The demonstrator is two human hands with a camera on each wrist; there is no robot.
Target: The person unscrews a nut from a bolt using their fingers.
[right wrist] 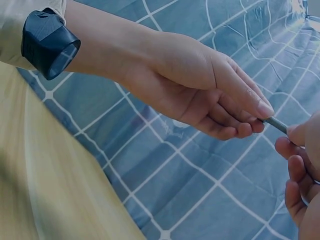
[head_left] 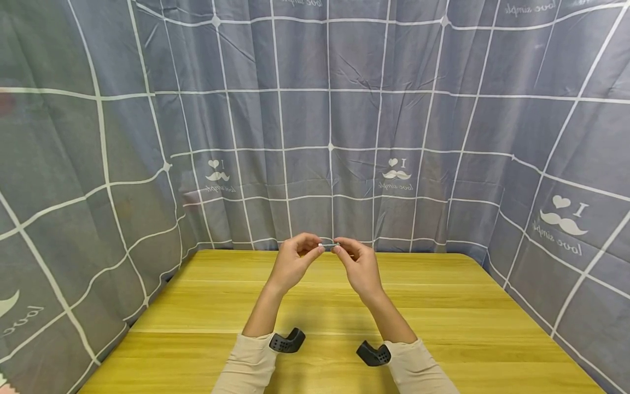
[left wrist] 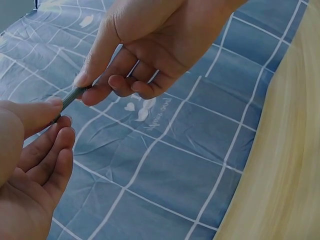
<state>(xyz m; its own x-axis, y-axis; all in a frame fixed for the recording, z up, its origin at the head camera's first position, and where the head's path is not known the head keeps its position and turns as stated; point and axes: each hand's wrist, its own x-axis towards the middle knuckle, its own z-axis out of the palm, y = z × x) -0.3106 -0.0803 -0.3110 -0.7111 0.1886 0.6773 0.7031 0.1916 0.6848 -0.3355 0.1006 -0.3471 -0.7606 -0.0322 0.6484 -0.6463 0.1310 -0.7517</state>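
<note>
Between my two hands, above the far edge of the table, a short, thin grey-green threaded rod (head_left: pixel 328 245), like a bolt, is held about level. My left hand (head_left: pixel 290 265) pinches one end between thumb and fingertips. The opposite end is pinched the same way by my right hand (head_left: pixel 363 268). Ridges of thread show on the rod (left wrist: pixel 72 98) in the left wrist view. In the right wrist view only a short length of the rod (right wrist: pixel 276 124) shows between the fingertips, which hide both ends. The other fingers of both hands are loosely curled.
A yellow wood-grain table (head_left: pixel 325 312) lies below the hands. Grey curtains (head_left: pixel 305 120) with white grid lines enclose it at the back and sides. Black wrist devices (head_left: pixel 287 341) sit at both cream sleeves (head_left: pixel 248 361).
</note>
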